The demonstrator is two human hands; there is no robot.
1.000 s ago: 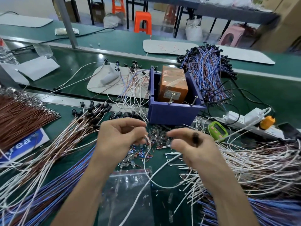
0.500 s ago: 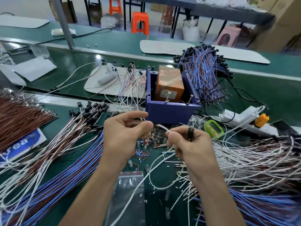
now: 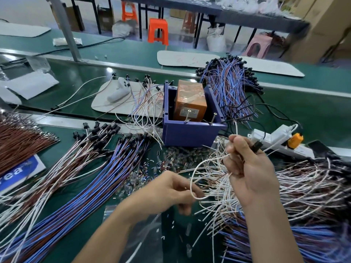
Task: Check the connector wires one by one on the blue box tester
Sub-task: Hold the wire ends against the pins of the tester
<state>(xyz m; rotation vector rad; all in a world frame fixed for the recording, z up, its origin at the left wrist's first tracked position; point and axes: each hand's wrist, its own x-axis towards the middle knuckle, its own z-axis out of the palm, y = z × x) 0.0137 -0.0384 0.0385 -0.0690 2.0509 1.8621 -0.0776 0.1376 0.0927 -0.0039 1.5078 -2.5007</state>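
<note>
The blue box tester (image 3: 190, 132) stands mid-table with an orange block (image 3: 190, 103) inside and two metal pins at its front rim. My right hand (image 3: 248, 168) is raised just right of the box's front corner, fingers curled round a white connector wire (image 3: 191, 179) with its black plug end above my knuckles. The wire loops down to my left hand (image 3: 171, 190), which pinches its lower part, low and in front of the box. A pile of white and brown wires (image 3: 303, 186) lies under my right hand.
Blue, brown and white wires with black plugs (image 3: 85, 168) fan out at left. Another blue wire bundle (image 3: 231, 88) lies behind the box. A white power strip (image 3: 273, 139) sits right of it. Small loose terminals (image 3: 171, 160) and a clear bag (image 3: 144, 234) lie in front.
My left hand has dropped down and toward me along the wire. My right hand has lifted toward the box's right front corner, stretching the white wire into a loop.
</note>
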